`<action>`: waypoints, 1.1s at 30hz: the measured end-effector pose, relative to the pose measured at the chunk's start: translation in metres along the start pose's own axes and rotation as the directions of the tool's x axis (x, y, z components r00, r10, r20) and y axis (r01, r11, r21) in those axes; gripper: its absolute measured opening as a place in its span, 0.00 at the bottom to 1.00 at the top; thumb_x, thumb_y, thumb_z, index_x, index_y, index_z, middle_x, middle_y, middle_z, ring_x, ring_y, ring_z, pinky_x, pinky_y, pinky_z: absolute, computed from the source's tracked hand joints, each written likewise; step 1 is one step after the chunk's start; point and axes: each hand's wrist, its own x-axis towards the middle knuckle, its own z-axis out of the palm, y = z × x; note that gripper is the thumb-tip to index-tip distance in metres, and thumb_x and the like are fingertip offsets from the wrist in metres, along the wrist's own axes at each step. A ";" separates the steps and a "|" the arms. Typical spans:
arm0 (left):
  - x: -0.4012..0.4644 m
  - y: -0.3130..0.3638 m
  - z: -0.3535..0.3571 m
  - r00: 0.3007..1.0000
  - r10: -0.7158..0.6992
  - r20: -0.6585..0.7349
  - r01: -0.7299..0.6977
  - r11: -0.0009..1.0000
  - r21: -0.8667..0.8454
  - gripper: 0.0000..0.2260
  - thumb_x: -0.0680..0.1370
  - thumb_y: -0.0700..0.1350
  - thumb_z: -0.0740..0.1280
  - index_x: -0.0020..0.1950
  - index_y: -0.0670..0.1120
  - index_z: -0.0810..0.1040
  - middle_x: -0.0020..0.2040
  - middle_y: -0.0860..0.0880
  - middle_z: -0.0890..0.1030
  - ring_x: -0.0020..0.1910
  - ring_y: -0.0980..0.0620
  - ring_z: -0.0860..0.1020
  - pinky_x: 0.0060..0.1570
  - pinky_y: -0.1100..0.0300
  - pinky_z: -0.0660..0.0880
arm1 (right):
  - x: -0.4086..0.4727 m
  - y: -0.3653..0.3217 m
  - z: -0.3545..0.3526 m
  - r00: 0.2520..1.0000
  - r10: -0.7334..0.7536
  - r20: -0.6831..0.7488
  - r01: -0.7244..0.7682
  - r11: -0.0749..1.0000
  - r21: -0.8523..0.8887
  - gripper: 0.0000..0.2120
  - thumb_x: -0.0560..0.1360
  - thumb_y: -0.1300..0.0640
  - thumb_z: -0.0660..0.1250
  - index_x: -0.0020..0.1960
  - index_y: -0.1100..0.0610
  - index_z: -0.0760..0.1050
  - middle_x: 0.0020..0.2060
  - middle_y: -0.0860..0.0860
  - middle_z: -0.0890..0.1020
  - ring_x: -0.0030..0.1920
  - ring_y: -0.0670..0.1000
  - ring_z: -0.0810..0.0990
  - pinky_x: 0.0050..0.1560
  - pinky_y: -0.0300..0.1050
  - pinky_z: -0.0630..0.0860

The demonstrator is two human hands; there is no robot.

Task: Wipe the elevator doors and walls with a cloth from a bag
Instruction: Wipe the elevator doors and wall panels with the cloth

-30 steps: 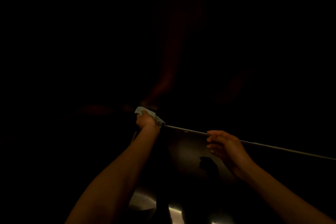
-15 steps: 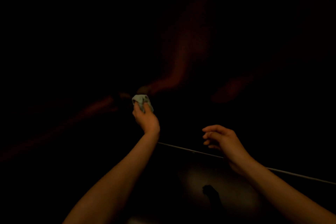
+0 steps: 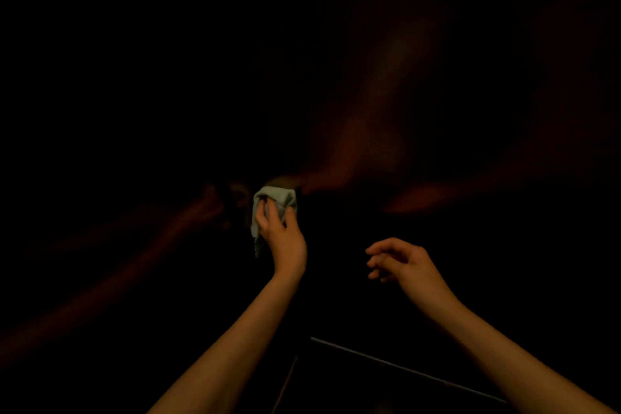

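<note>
The left hand (image 3: 284,239) grips a crumpled pale grey-green cloth (image 3: 274,202) against the dark reflective elevator wall (image 3: 386,131), higher above the thin metal ledge edge (image 3: 403,370) than before. Right of the cloth, the right hand (image 3: 403,265) hangs empty with its fingers (image 3: 379,250) loosely curled, now off that edge.

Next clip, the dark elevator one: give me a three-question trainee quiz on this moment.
1. Which hand grips the cloth?
2. True or false: the right hand holds the thin rail.
3. The rail lies: A) above both hands, B) below both hands, C) level with the cloth.

Key:
1. The left hand.
2. False; its fingers hang loosely curled and hold nothing.
3. B.
</note>
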 end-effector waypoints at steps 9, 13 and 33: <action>0.029 0.072 -0.019 0.985 0.171 0.004 -0.171 0.985 0.030 0.22 0.83 0.45 0.55 0.76 0.46 0.54 0.75 0.51 0.54 0.73 0.55 0.56 0.54 0.80 0.52 | 0.022 -0.073 0.037 0.979 -0.166 0.123 0.157 0.985 0.076 0.10 0.75 0.70 0.61 0.43 0.58 0.76 0.37 0.53 0.78 0.31 0.41 0.78 0.34 0.30 0.74; 0.037 0.100 -0.026 0.972 0.234 -0.036 -0.233 0.972 0.037 0.22 0.83 0.44 0.54 0.76 0.45 0.56 0.76 0.51 0.56 0.73 0.55 0.56 0.53 0.81 0.52 | 0.023 -0.093 0.031 0.973 -0.191 0.128 0.177 0.978 0.112 0.09 0.75 0.70 0.60 0.45 0.60 0.77 0.38 0.53 0.78 0.32 0.43 0.78 0.36 0.31 0.75; 0.097 0.339 -0.029 0.988 0.084 -0.127 -0.079 0.996 0.047 0.21 0.83 0.47 0.53 0.76 0.49 0.55 0.76 0.52 0.52 0.74 0.49 0.53 0.70 0.54 0.59 | -0.002 -0.366 0.050 0.990 -0.100 0.097 0.103 0.994 -0.029 0.12 0.74 0.73 0.60 0.44 0.60 0.76 0.34 0.52 0.79 0.30 0.42 0.77 0.33 0.31 0.72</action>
